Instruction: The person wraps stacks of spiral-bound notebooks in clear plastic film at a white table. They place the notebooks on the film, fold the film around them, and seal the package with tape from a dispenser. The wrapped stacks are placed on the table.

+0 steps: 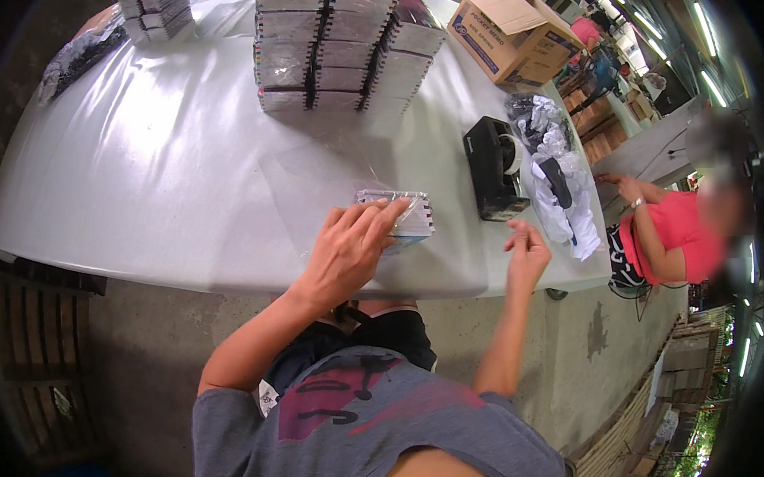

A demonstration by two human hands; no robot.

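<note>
A small bundle of pads (412, 220) with a notched, spiral-like edge lies near the front of the white table (138, 191). Thin clear plastic film (310, 177) covers its top and spreads over the table behind it. My left hand (352, 244) grips this bundle, fingers across the top and thumb hidden below. My right hand (528, 252) hovers at the front edge, index finger and thumb drawn together; whatever they pinch is too small to make out. Just beyond it stands a black tape dispenser (489, 168) with a pale roll (511, 154).
Tall stacks of wrapped pads (329, 51) stand at the back, more (156, 13) at far left. An open cardboard box (514, 33) sits at back right. Crumpled plastic (570, 194) and a dark object (555, 183) lie along the right edge. A person in red (688, 231) is at right.
</note>
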